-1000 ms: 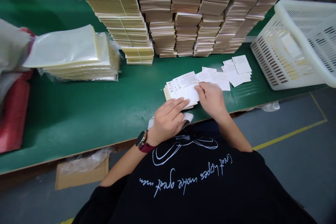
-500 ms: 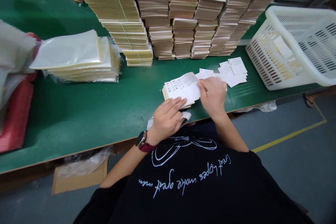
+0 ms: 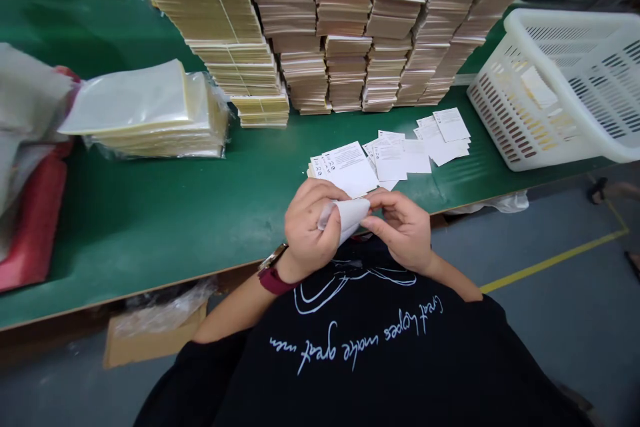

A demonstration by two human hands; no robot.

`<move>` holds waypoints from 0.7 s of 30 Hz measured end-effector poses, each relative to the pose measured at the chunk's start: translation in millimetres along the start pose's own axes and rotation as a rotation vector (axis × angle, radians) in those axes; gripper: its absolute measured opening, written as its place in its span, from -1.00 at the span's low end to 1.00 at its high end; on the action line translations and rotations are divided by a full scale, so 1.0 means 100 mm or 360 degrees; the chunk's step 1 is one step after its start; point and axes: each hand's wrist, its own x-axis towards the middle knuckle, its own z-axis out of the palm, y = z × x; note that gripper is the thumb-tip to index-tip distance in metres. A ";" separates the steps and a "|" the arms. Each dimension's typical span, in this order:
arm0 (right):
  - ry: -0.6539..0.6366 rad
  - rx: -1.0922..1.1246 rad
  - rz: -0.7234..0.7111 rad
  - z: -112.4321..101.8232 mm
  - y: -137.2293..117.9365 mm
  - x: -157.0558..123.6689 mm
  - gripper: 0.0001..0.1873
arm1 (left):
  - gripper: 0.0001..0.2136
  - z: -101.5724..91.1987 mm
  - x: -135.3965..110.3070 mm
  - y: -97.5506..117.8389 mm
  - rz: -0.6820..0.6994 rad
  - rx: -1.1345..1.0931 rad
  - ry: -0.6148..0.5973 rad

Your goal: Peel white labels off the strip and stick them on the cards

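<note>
My left hand (image 3: 311,225), a watch on its wrist, is closed around a curled white sheet (image 3: 351,215); I cannot tell if it is paper or a thin pouch. From the other side my right hand (image 3: 406,230) pinches the sheet's right end between thumb and fingers. Just beyond my hands lies a small stack of printed leaflets (image 3: 347,165), its near edge partly hidden by them. Loose printed cards (image 3: 391,159) lie overlapping to its right, and more cards (image 3: 451,125) are fanned out farther right.
Tall stacks of paper (image 3: 345,7) stand along the back of the green table (image 3: 190,213). A plastic-wrapped pile of clear bags (image 3: 145,103) lies left of them. On the right stands a white slotted basket (image 3: 520,93); a red bundle (image 3: 37,213) is at far left.
My right hand has left the leaflet stack and come toward my body to the white sheet. My left hand has lifted off the leaflets and turned, raising the sheet.
</note>
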 end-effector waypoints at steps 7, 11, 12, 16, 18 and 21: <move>0.0030 -0.0007 0.0096 -0.05 0.00 0.06 -0.87 | -0.51 -0.21 0.02 0.04 0.0507 0.0259 -0.0209; -0.0118 0.0051 0.0020 -0.06 -0.01 0.07 -0.89 | -0.81 -0.22 0.04 0.08 0.0269 0.0148 -0.0416; -0.0120 0.0053 0.0004 -0.06 0.00 0.07 -0.85 | -0.89 -0.22 0.04 0.08 0.0193 0.0094 -0.0391; -0.0098 -0.0035 -0.0037 -0.06 0.06 0.06 -0.66 | -0.74 -0.21 0.02 0.10 0.0009 0.0041 -0.0274; -0.0099 -0.0042 -0.0035 -0.05 0.08 0.06 -0.76 | -0.63 -0.20 0.00 0.10 -0.0015 0.0076 -0.0254; -0.0024 0.0012 0.0023 -0.04 0.08 0.04 -0.88 | -0.53 -0.14 0.00 0.08 -0.0002 0.0067 -0.0254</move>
